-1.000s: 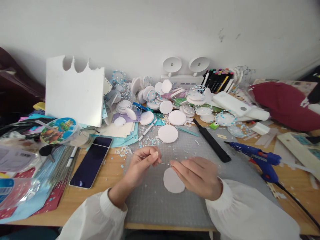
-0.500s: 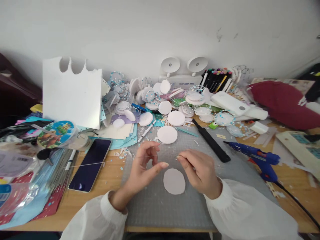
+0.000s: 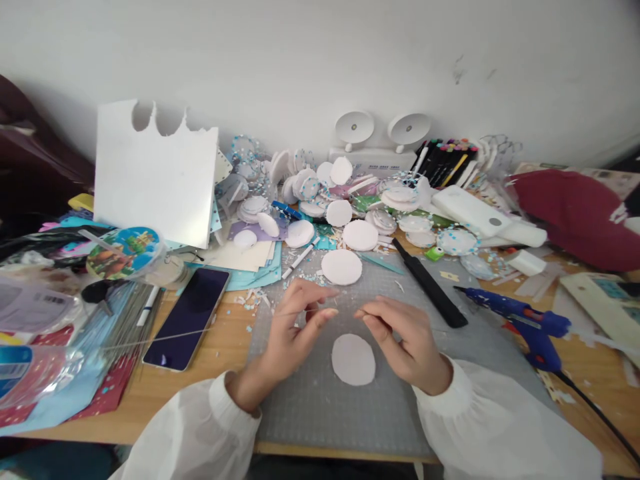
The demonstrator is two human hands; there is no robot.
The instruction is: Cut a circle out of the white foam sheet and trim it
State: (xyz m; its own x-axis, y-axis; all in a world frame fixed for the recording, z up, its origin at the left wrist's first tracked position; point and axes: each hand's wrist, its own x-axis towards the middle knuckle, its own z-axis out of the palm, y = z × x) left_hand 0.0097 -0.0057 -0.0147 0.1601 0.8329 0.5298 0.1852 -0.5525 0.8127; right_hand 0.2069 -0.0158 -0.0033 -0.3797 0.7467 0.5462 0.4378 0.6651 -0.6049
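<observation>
My right hand (image 3: 407, 340) pinches the end of a thin pale wire (image 3: 200, 331) between thumb and fingers. The wire runs leftward past my left hand (image 3: 303, 327) and out over the phone, sagging at its far end. The left thumb and forefinger are apart, with the wire crossing near them. Below and between both hands, a white foam disc (image 3: 353, 360) lies flat on the grey cutting mat (image 3: 340, 423). Just beyond the hands rests another white disc (image 3: 341, 267).
A black-handled cutter (image 3: 430, 287) and a blue glue gun (image 3: 520, 317) lie to the right. On the left are a dark phone (image 3: 187, 320), a bundle of wires (image 3: 127, 327) and a white foam board (image 3: 155, 173). Beaded discs (image 3: 400, 197) are heaped at the back.
My left thumb and forefinger have come closer together, and my right fingers have straightened somewhat. The wire's left end hangs lower and reaches further left. The view has shifted slightly.
</observation>
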